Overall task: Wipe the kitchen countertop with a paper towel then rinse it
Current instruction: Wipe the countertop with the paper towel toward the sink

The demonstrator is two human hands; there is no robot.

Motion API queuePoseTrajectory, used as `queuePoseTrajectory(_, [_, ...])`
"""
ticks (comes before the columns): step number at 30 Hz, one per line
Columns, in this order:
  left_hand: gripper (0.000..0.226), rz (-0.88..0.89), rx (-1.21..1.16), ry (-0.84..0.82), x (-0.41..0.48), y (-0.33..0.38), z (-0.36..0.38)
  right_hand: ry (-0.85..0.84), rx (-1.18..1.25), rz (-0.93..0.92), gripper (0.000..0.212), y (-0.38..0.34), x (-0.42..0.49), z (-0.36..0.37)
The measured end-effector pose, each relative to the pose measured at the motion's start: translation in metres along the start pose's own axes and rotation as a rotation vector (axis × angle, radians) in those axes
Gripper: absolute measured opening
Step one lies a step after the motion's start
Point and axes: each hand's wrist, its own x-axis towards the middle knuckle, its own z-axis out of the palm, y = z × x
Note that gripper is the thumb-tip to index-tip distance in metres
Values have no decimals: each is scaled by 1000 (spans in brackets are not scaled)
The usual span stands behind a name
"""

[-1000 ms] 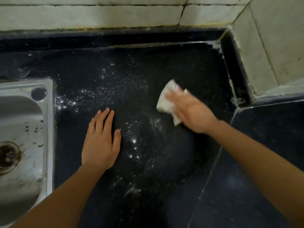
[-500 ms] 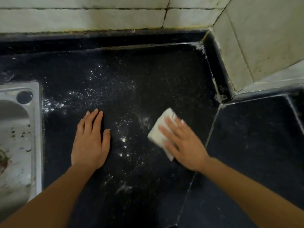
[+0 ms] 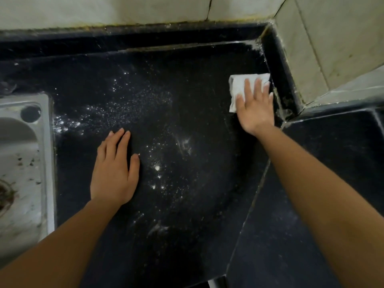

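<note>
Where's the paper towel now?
Head view, upper right: the paper towel lies on the black countertop under the right hand, against the raised edge near the tiled wall corner.

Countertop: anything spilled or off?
Yes. White powder is scattered over the black countertop, from the sink rim past the left hand. The right hand presses the paper towel at the far right edge, away from it.
</note>
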Motion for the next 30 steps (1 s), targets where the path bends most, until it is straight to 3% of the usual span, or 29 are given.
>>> queuePoseTrajectory(4, [61, 12, 24, 5, 0, 0, -1, 40, -89, -339, 56, -10, -79, 25])
queuePoseTrajectory(9, [61, -1, 14, -6, 0, 2, -2, -120, -170, -755, 52, 1, -185, 44])
queuePoseTrajectory(13, [61, 8, 13, 0, 0, 2, -3, -184, -305, -1101, 51, 15, -144, 28])
queuePoseTrajectory(15, [61, 4, 11, 0, 0, 2, -3, -131, -314, -1024, 52, 9, -99, 22])
queuePoseTrajectory(18, [60, 4, 11, 2, 0, 1, -1, -30, -205, -676, 56, -23, -42, 13])
queuePoseTrajectory(21, [58, 1, 5, 4, 0, 0, 0, -49, -48, -381, 55, -69, -11, 7])
queuePoseTrajectory(23, [58, 3, 6, 8, -1, 0, 0, -60, -33, -311, 55, -86, -13, 10])
queuePoseTrajectory(25, [59, 3, 10, 6, -1, -1, -1, -45, -70, -404, 57, -84, -35, 19])
queuePoseTrajectory(30, [60, 9, 19, -2, 0, -2, 0, -90, -209, -875, 55, -37, -132, 37])
